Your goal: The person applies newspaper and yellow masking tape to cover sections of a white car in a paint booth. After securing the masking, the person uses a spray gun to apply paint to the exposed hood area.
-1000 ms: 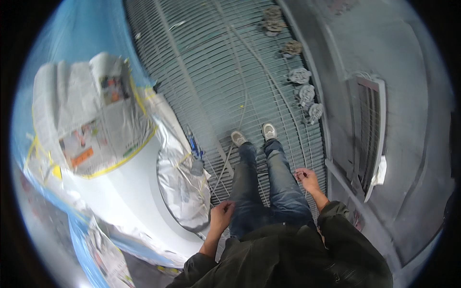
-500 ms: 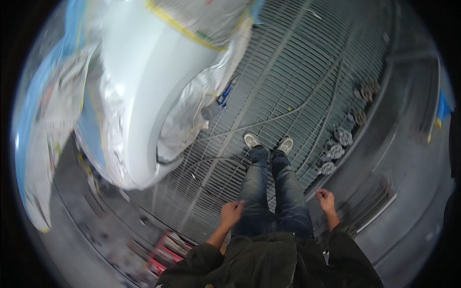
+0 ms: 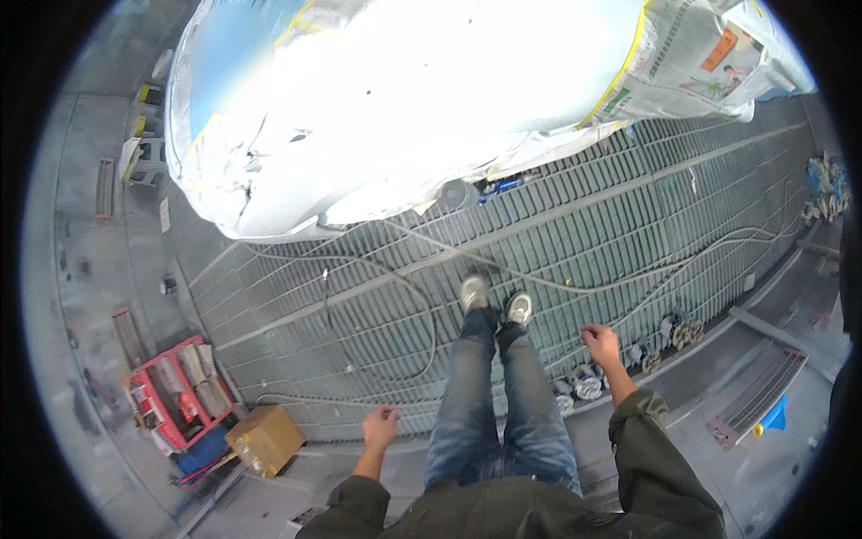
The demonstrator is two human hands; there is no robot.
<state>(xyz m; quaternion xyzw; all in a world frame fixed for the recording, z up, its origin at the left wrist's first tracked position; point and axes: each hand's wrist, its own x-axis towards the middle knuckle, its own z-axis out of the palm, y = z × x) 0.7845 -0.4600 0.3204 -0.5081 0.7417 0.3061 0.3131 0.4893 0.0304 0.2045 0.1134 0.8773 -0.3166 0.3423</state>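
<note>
I've L hand (image 3: pixel 380 427) and R hand (image 3: pixel 602 343) well apart, fingers loosely curled; can't tell if either's closed. Crumpled wads (image 3: pixel 588 383) lie near R hand, cardboard box (image 3: pixel 267 440) L of L hand. Fwd, grey hose (image 3: pixel 585 290) snakes over floor grating (image 3: pixel 611 234), betw. hands and masked car body (image 3: pixel 431 99).

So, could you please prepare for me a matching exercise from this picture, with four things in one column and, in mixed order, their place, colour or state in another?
Column 1
1. right hand
2. cardboard box
3. long hose
4. printed newspaper

Column 2
A. grey, curving across the slatted floor
B. at the picture's upper right, edged with yellow tape
C. fingers bent, nothing seen in their grasp
D. brown, at the picture's lower left

Right pairs: 1-C; 2-D; 3-A; 4-B.
</note>
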